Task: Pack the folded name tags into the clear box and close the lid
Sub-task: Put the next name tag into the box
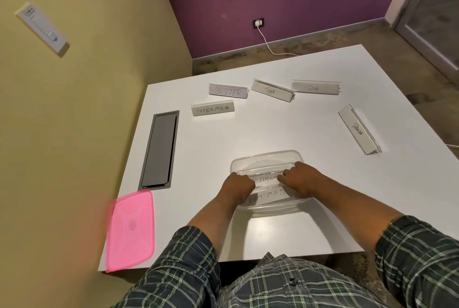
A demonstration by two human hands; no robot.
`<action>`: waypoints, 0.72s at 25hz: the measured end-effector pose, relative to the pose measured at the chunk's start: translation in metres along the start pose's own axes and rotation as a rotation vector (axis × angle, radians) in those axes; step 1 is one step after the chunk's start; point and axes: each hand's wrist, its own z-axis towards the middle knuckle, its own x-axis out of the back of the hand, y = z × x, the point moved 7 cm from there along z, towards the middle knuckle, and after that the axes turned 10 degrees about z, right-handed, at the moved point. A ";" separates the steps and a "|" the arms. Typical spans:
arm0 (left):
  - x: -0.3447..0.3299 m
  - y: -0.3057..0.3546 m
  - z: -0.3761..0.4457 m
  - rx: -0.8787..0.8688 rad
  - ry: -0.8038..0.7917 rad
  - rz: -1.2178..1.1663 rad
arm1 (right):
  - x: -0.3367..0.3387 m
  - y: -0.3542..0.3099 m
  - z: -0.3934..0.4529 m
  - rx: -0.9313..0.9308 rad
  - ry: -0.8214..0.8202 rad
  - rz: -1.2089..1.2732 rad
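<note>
The clear box [263, 158] stands open near the table's front middle. Inside lie a BATMAN tag [268, 195] and an ELEPHANT tag [267, 179]. My left hand [238, 183] pinches the ELEPHANT tag's left end, and my right hand [300, 178] pinches its right end, both over the box. Further back on the table lie the SUPERMAN tag [212, 109], BUTTER tag [228, 91], TIGER tag [272, 90] and DOG tag [315, 87]. The PANDA tag [359, 129] lies at the right. The pink lid [130, 230] rests at the table's front left corner.
A grey cable hatch [160, 150] is set into the white table [285, 123] on the left. Yellow wall runs close along the left edge. A white cable [267, 43] hangs from a socket on the purple wall behind.
</note>
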 end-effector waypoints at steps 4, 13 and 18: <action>0.002 0.003 0.000 -0.027 0.011 0.010 | -0.003 -0.001 0.004 0.012 0.021 -0.009; 0.008 0.007 0.005 -0.043 -0.002 0.011 | -0.006 -0.005 0.009 0.047 0.028 0.013; 0.010 0.009 0.011 -0.045 -0.025 -0.028 | -0.010 -0.008 0.012 0.092 -0.048 0.014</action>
